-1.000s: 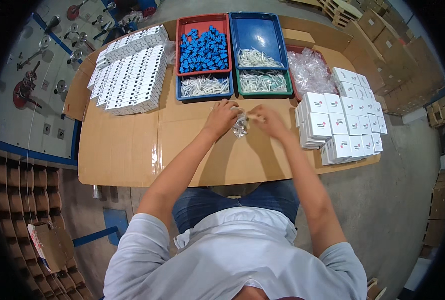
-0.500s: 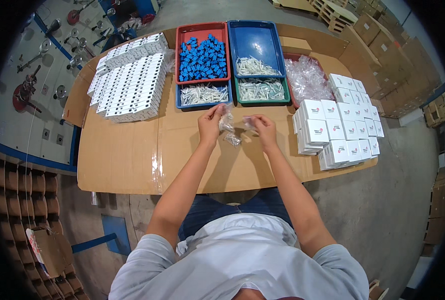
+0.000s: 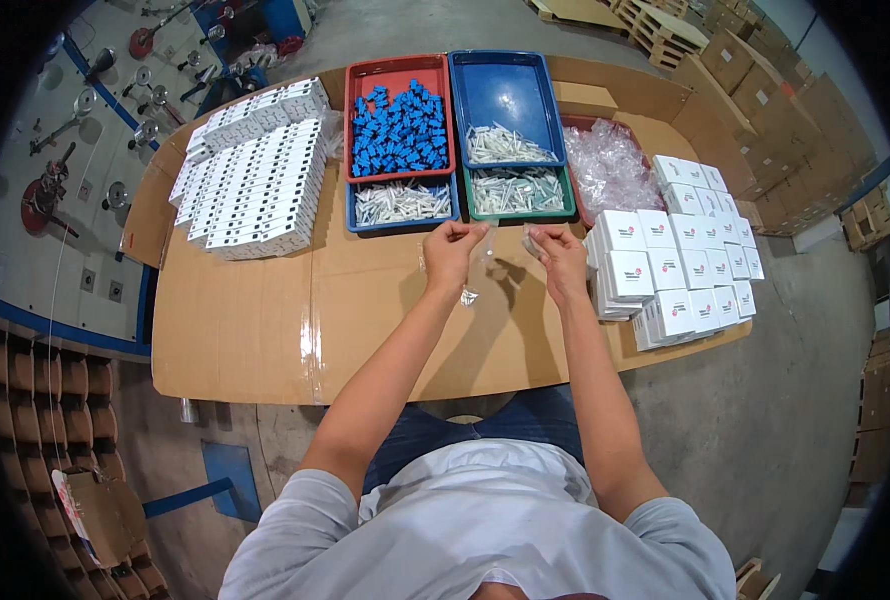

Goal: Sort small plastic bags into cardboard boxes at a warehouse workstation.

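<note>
My left hand (image 3: 449,256) is closed in a pinch on the top of a clear plastic bag (image 3: 488,243), which hangs from the fingertips over the cardboard. A small shiny clear packet (image 3: 469,296) shows below that hand; whether it is joined to the bag I cannot tell. To its right, my right hand (image 3: 562,260) is also closed, its thumb and fingers pinching something small and pale that the fingers mostly hide. Just beyond the hands stand a blue tray (image 3: 405,226) and a green tray (image 3: 525,215), both holding small white stick-like parts.
A red tray (image 3: 349,120) of blue plastic pieces and a blue tray (image 3: 500,60) with white sticks stand farther back. Stacked white boxes flank me, long ones (image 3: 255,170) left and square ones (image 3: 680,265) right. Clear bags (image 3: 615,170) fill another red tray. Cardboard (image 3: 235,330) covers the table.
Both hands have shifted right, the right hand drawing a little farther from the left. The clump of small bagged parts under my left hand no longer shows as before; a clear bag hangs there.
</note>
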Available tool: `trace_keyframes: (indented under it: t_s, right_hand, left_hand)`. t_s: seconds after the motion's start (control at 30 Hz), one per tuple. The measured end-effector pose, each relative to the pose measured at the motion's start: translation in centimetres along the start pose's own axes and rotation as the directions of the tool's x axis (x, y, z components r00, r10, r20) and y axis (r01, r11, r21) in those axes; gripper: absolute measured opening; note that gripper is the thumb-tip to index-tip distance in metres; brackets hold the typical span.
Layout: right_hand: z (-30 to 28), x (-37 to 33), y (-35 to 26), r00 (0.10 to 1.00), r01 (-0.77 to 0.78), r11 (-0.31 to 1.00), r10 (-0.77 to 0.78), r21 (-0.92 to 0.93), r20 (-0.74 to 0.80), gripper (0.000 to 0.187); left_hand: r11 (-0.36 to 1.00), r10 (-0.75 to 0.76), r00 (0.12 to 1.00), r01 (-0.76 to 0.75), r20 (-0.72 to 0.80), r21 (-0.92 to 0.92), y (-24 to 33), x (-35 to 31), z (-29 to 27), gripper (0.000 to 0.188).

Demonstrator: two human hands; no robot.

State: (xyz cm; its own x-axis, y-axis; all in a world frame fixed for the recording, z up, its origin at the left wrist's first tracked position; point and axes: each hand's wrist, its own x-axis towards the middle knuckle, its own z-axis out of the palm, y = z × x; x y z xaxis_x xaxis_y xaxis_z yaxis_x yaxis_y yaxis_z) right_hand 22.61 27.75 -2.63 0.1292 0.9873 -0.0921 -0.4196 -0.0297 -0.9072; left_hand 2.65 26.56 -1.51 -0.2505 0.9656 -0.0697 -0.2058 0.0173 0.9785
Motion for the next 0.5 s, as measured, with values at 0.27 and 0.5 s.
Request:
trace_keyframes:
  t_s: [0.27, 0.5]
  right_hand:
    - [2.4, 7.5, -5.0, 0.989, -0.142, 0.978, 0.146, -0.154, 0.015, 0.033]
    - [3.4, 17.1, -5.6, 0.978, -0.166, 0.514, 0.198, -0.841, -0.072, 0.028]
  left_hand:
    - [0.914, -0.385, 0.912, 0.398, 0.141, -0.080, 0.9, 9.2, 6.3, 0.029]
    - [0.720, -0.681, 0.705, 0.596, 0.198, 0.354, 0.4, 17.3, 7.8, 0.032]
